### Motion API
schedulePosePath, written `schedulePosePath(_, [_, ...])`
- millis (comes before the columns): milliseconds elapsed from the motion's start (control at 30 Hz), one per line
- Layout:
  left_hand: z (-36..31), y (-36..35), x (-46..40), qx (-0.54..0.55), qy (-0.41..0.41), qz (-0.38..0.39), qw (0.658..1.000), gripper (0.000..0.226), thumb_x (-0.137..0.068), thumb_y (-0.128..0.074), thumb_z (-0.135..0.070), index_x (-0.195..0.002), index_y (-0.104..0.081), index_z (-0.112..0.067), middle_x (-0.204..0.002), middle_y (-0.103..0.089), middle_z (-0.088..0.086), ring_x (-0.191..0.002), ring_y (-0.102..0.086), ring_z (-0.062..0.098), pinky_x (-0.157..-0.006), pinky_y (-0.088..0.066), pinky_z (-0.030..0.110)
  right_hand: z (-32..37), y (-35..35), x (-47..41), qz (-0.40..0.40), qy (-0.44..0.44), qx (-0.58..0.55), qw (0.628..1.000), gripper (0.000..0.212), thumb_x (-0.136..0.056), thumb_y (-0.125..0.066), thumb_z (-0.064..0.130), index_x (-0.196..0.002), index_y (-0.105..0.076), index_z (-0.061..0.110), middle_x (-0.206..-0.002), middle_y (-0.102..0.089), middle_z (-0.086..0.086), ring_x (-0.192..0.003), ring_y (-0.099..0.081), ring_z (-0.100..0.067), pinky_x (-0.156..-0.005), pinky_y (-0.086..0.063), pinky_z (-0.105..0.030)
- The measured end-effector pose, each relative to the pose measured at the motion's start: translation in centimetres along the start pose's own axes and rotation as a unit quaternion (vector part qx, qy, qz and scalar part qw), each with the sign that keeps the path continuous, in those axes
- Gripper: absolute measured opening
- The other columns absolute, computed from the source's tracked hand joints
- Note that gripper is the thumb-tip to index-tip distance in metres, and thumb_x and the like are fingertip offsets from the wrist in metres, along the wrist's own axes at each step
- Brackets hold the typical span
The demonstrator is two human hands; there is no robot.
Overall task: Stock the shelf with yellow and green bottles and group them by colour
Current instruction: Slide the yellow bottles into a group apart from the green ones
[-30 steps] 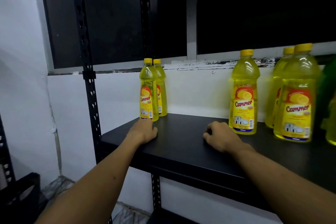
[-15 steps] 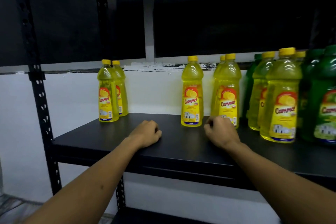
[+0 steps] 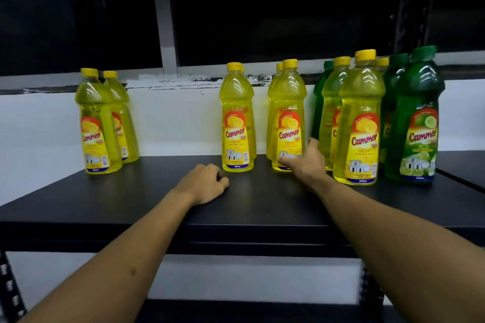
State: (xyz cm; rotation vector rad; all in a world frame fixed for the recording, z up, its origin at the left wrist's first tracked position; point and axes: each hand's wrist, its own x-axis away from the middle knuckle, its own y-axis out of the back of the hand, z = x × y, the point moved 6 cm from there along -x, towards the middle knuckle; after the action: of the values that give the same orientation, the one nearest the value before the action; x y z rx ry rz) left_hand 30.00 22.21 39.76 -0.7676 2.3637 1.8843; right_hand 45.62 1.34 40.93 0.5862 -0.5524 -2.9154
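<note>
A black metal shelf (image 3: 131,199) runs across the view at chest height, set against a white wall (image 3: 39,126) with a dark window (image 3: 262,8) above it. A perforated black upright (image 3: 8,286) shows at the lower left.

At the left end of the shelf stands a pair of yellow bottles (image 3: 98,123), one behind the other, upright, with yellow caps and lemon labels. Further right, well apart from them, stands a middle yellow pair (image 3: 237,118), also one behind the other. The left hand (image 3: 203,183) rests on the shelf just in front of this pair, fingers loosely curled, holding nothing.

Next comes another yellow pair (image 3: 287,115). The right hand (image 3: 305,162) is spread wide at the front bottle's base, thumb across the lower label and fingers reaching round its right side. I cannot tell whether it grips the bottle yet.

To the right, a mixed cluster stands close together: front yellow bottles (image 3: 358,123), a green bottle behind them (image 3: 319,102), and green lime bottles (image 3: 417,118) at the far right.

Compared with half a second ago, the right hand has lifted from a curled rest on the shelf and opened against the bottle; the left hand has stayed put.
</note>
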Motion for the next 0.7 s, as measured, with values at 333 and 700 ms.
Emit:
schedulePosePath(333, [-0.1,-0.2,0.1,0.012,0.002,0.003,1.0,0.035,-0.096,-0.049,-0.038,-0.103,-0.068,-0.01,-0.1,-0.07,0.007,-0.091,-0.064,0.022,-0.085,-0.053,0.042,0.0,-0.5,-0.8,0.023,0.004,-0.007,1.0,0.075,-0.074,-0.084,0.027,-0.132,-0.04,0.011,-0.129,-0.056,-0.012,-0.119,-0.056,-0.032,-0.096,-0.048,-0.042])
schedulePosePath(700, [-0.3,0.3,1.2,0.083,0.026,0.008,0.996,0.054,-0.093,-0.048,-0.057,-0.111,-0.066,-0.01,-0.113,-0.068,0.01,-0.099,-0.062,0.021,-0.083,-0.047,0.033,1.6,-0.8,1.8,0.114,0.107,0.027,0.987,0.074,-0.067,-0.086,0.04,-0.126,-0.048,0.015,-0.112,-0.061,0.001,-0.099,-0.06,-0.018,-0.088,-0.052,-0.032])
